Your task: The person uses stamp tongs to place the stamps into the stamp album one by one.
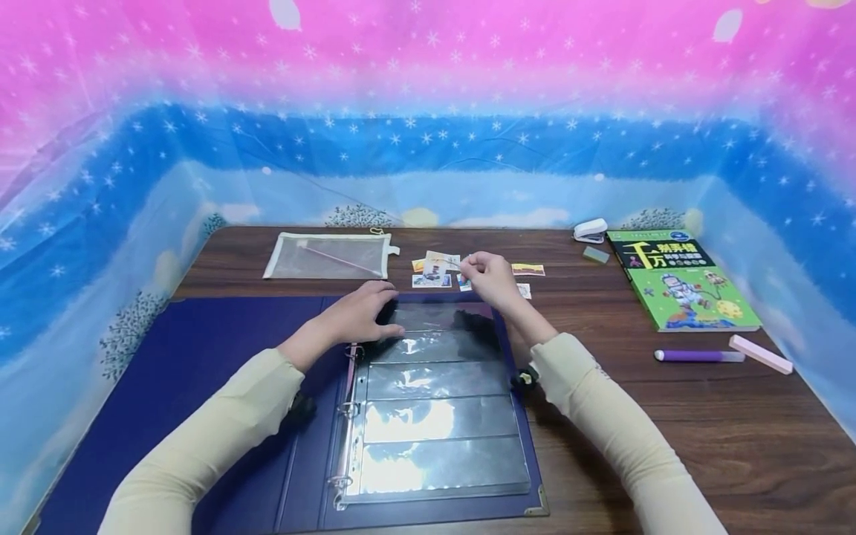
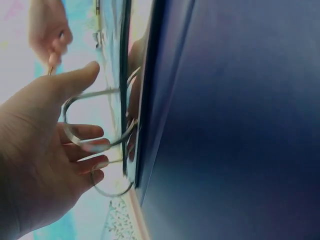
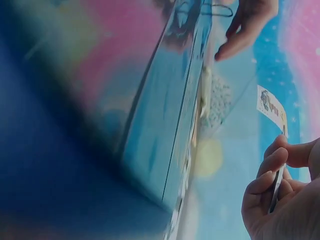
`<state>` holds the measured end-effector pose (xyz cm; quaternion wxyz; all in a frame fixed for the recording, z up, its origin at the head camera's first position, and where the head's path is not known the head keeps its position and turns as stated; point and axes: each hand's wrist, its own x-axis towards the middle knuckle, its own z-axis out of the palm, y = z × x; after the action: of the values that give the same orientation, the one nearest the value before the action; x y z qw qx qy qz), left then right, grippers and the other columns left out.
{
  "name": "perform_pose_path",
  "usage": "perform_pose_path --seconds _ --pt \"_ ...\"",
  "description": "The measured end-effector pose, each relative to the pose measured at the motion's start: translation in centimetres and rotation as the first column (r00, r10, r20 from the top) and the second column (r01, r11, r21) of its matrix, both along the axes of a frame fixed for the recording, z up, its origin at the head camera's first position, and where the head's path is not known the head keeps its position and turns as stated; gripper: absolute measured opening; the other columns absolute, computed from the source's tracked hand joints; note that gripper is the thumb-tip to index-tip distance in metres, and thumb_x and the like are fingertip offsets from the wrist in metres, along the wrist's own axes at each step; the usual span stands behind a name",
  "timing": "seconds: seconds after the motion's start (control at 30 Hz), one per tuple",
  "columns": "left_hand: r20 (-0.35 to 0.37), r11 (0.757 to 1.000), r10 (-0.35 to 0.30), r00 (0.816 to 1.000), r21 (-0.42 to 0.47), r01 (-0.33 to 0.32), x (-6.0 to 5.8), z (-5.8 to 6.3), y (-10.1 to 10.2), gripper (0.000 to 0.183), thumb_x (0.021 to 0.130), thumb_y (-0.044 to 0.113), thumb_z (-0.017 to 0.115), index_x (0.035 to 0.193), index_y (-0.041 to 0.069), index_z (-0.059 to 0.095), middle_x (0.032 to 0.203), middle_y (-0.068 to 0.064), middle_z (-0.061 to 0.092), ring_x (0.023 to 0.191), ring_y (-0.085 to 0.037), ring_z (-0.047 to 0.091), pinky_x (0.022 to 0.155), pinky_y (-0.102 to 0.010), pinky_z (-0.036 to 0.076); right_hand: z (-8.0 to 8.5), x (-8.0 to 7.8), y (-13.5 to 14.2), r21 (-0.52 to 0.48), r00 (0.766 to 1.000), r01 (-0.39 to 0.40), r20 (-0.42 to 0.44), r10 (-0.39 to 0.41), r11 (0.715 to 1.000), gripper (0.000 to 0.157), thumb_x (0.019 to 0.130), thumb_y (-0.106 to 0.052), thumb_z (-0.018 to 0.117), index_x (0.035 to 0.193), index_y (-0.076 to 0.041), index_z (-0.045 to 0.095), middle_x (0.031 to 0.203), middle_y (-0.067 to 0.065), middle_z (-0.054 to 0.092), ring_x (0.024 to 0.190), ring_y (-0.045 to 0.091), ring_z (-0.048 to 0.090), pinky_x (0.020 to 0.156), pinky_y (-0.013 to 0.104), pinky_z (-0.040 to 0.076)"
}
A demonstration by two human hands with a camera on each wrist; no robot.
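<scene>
On the tabletop, one navy binder is spread open; its clear page, five pockets counted, is aligned near-to-far. The left hand, thumb and fingers parted, is held over the page's far left corner. By the right hand, one pair of tweezers is pinched, pointed toward the left edge; one small pale dark-printed stamp is gripped beyond the binder's far edge
</scene>
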<state>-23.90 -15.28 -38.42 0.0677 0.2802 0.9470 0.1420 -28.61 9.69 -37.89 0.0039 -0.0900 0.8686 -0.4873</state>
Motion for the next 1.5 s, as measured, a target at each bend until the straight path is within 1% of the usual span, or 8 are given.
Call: perform_pose_path --seconds 0.1,0.23,0.37,0.57,0.83,1.13,1.33,1.5 --pt "-0.035 1.0 -0.008 0.999 0.022 0.009 -0.3 -0.4 0.5 0.063 0.085 0.04 0.064 0.129 -0.003 0.051 0.126 -0.019 0.049 0.116 -0.033 0.046 0.096 -0.044 0.041 -0.1 -0.1 -1.4 -0.025 1.0 -0.005 0.02 0.005 1.0 0.028 0.094 -0.023 0.053 0.1 0.002 0.063 0.091 0.025 0.067 0.054 0.01 0.048 0.052 0.02 0.036" --pt "-0.024 0.997 0.017 1.0 0.073 -0.015 -0.7 -0.9 0.8 0.054 0.084 0.036 0.067 0.122 -0.002 0.057 0.111 -0.015 0.052 0.101 -0.028 0.047 0.088 -0.042 0.041 -0.1 -0.3 -2.7 -0.043 1.0 -0.008 0.016 0.008 0.999 0.026 0.094 -0.022 0.053 0.098 0.002 0.064 0.087 0.023 0.066 0.055 0.011 0.048 0.054 0.02 0.036" --pt "0.013 0.993 0.041 0.999 0.115 -0.042 -1.4 -1.2 0.8 0.051 0.082 0.035 0.068 0.119 0.0 0.059 0.11 -0.014 0.054 0.103 -0.028 0.049 0.09 -0.043 0.041 0.0 -0.4 -3.6 -0.053 1.0 0.006 0.009 -0.005 0.999 0.023 0.093 -0.022 0.053 0.094 -0.001 0.064 0.084 0.02 0.066 0.052 0.007 0.042 0.05 0.02 0.031" --pt "0.016 0.993 0.05 0.999 0.104 -0.052 -1.6 -1.3 0.8 0.05 0.079 0.036 0.072 0.115 0.003 0.061 0.109 -0.013 0.055 0.106 -0.03 0.048 0.093 -0.044 0.039 -0.5 -0.3 -4.4 -0.067 0.999 0.022 0.05 -0.019 0.998 0.024 0.093 -0.022 0.053 0.094 -0.001 0.064 0.085 0.019 0.067 0.054 0.009 0.039 0.051 0.021 0.03" --pt "-0.017 0.991 0.041 0.999 0.125 -0.039 -1.4 -1.2 0.9 0.045 0.078 0.031 0.072 0.11 0.001 0.061 0.108 -0.014 0.056 0.106 -0.031 0.049 0.094 -0.045 0.038 -1.0 -0.6 -4.5 -0.087 0.997 0.05 0.069 -0.044 0.995 0.019 0.092 -0.021 0.055 0.084 -0.006 0.062 0.065 -0.006 0.058 0.054 0.007 0.045 0.053 0.02 0.035" --pt "0.058 0.959 0.067 0.996 0.272 -0.081 -1.9 -1.1 0.6 0.019 0.085 0.008 0.061 0.103 0.002 0.057 0.095 -0.013 0.062 0.096 -0.027 0.051 0.086 -0.041 0.041 -1.0 -1.0 -4.7 -0.039 0.996 0.071 0.056 -0.068 0.997 0.022 0.092 -0.021 0.055 0.089 -0.002 0.066 0.075 0.007 0.068 0.058 0.007 0.048 0.058 0.019 0.037" --pt "0.066 0.92 0.107 0.992 0.373 -0.124 -2.2 -1.4 0.6 0.021 0.085 0.002 0.057 0.105 -0.001 0.061 0.09 -0.013 0.067 0.093 -0.027 0.057 0.086 -0.04 0.044 -1.2 -1.3 -4.7 0.058 0.995 0.068 0.069 -0.072 0.996 0.021 0.092 -0.023 0.055 0.087 -0.006 0.068 0.077 0.003 0.067 0.077 0.012 0.053 0.07 0.021 0.038" --pt "0.094 0.916 0.111 0.989 0.376 -0.139 -2.0 -1.6 0.4 0.016 0.087 0.006 0.057 0.101 0.001 0.065 0.086 -0.011 0.068 0.077 -0.018 0.062 0.078 -0.034 0.047 -1.6 -1.3 -4.8 0.056 0.987 0.069 0.14 -0.077 0.996 0.019 0.091 -0.021 0.056 0.087 -0.007 0.067 0.069 -0.003 0.06 0.061 0.009 0.049 0.058 0.02 0.038"
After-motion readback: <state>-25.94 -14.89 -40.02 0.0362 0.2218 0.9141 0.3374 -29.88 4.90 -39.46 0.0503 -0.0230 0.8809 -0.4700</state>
